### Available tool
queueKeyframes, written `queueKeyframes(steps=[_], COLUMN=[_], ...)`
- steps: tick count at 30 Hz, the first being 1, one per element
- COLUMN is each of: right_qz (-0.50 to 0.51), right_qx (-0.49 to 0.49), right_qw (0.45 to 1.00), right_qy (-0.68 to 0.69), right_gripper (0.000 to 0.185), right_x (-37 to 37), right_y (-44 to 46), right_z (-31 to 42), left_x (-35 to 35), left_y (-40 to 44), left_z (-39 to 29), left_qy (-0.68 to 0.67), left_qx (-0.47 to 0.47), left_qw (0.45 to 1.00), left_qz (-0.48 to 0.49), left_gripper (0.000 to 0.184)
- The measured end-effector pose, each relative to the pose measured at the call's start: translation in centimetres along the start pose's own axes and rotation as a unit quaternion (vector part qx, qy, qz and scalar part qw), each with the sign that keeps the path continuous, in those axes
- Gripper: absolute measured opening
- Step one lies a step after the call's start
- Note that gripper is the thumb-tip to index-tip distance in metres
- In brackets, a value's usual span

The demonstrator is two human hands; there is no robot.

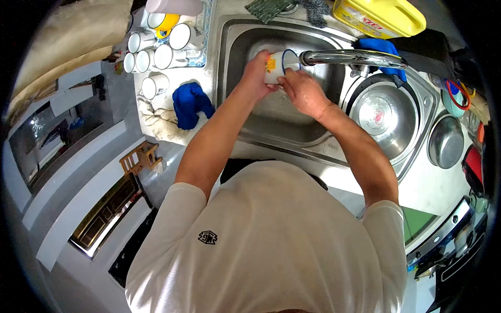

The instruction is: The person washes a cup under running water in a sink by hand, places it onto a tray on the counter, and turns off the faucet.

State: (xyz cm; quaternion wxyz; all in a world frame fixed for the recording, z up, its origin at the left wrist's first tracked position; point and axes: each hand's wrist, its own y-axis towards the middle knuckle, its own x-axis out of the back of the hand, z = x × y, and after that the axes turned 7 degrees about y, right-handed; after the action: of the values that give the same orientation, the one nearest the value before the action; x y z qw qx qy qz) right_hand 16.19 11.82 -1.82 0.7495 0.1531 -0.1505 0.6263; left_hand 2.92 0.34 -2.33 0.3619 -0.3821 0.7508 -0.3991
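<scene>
A white mug (272, 77) with a dark blue rim and a yellow-orange print is held over the sink (250, 117), tilted on its side beneath the faucet (349, 56). My left hand (254, 75) is wrapped round its left side. At the rim, my right hand (304, 91) has its fingers closed on the mug's near edge, with the thumb toward the opening. The mug's mouth faces right, close to the spout. The handle cannot be made out, and whether water is running is unclear.
Several white mugs (163, 56) stand at the left by a blue-patterned tray (207, 31). A blue cloth (191, 106) lies nearer me. Right of the sink are a metal basin (383, 117) and a steel bowl (446, 141). A yellow jug (381, 18) stands behind.
</scene>
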Motion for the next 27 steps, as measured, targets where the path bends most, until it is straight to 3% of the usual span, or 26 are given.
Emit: queueKeyframes(steps=[1,3,5,6,7,8,9,10,12,14,15,17,18,21,23,24,25,27], right_qz=[-0.003,0.025,0.001,-0.075,-0.143,-0.151,-0.15,-0.181,-0.193,-0.062,-0.061,-0.013,0.033,0.023,0.018,0.014,0.013,-0.066], right_qx=[-0.003,-0.144,-0.187,-0.265,-0.325,-0.316,-0.314,-0.197,-0.069,0.005,0.009,-0.042,-0.033,-0.07,-0.1,-0.127,-0.126,-0.274], right_qw=[1.0,0.989,0.978,0.904,0.764,0.775,0.777,0.91,0.975,0.994,0.994,0.999,0.999,0.997,0.994,0.991,0.991,0.924], right_qy=[-0.005,0.032,0.095,0.328,0.539,0.526,0.525,0.315,0.085,-0.093,-0.094,0.009,-0.011,0.006,0.026,0.041,0.042,0.259], right_gripper=[0.021,0.024,0.024,0.02,0.019,0.023,0.023,0.022,0.026,0.02,0.02,0.02,0.021,0.024,0.023,0.022,0.022,0.03], right_x=[0.5,0.8,-0.1,-0.7,-1.3,-1.7,-1.7,-1.5,-2.1,-2.8,-2.1,-0.3,0.5,0.5,0.5,0.8,0.8,0.7], right_y=[0.3,1.0,2.6,3.3,3.9,4.5,4.4,4.0,2.8,1.4,1.2,0.4,0.2,0.4,1.0,1.5,2.1,3.6], right_z=[0.9,2.7,1.6,0.6,0.1,-0.6,-0.1,0.9,1.2,-0.7,-0.8,-0.1,-0.1,0.5,1.2,1.6,1.9,1.9], left_x=[0.2,0.0,-0.9,-1.0,-1.0,-0.9,-1.2,-1.5,-1.8,-1.9,-1.6,-0.5,-0.1,0.4,1.0,0.4,-0.6,-1.4], left_y=[0.4,0.2,-1.5,-1.1,-0.7,-0.2,-0.4,-0.6,-1.3,-1.3,-1.1,-0.8,-0.8,-0.4,-1.4,-2.0,-2.8,-3.1], left_z=[0.2,0.5,0.2,0.5,1.0,1.2,0.7,0.2,-0.4,-1.7,-1.9,-1.6,-1.2,-0.8,-0.6,-0.4,0.1,0.3], left_qy=[-0.027,-0.054,0.077,0.077,0.117,0.155,0.154,0.157,0.157,0.05,0.047,0.042,0.044,0.037,-0.053,-0.051,-0.009,0.034], left_qx=[0.014,0.031,-0.08,-0.079,-0.184,-0.289,-0.292,-0.269,-0.241,-0.094,-0.098,0.001,0.005,0.038,0.013,0.013,-0.043,-0.101], left_qw=[1.0,0.998,0.993,0.993,0.974,0.941,0.941,0.947,0.953,0.992,0.992,0.999,0.999,0.999,0.993,0.994,0.998,0.994], left_qz=[0.002,0.0,-0.037,-0.038,-0.058,-0.075,-0.075,-0.082,-0.092,-0.07,-0.07,-0.009,-0.008,0.007,0.101,0.101,0.053,0.005], left_gripper=[0.03,0.031,0.032,0.032,0.034,0.035,0.035,0.036,0.037,0.036,0.036,0.036,0.036,0.039,0.036,0.036,0.036,0.037])
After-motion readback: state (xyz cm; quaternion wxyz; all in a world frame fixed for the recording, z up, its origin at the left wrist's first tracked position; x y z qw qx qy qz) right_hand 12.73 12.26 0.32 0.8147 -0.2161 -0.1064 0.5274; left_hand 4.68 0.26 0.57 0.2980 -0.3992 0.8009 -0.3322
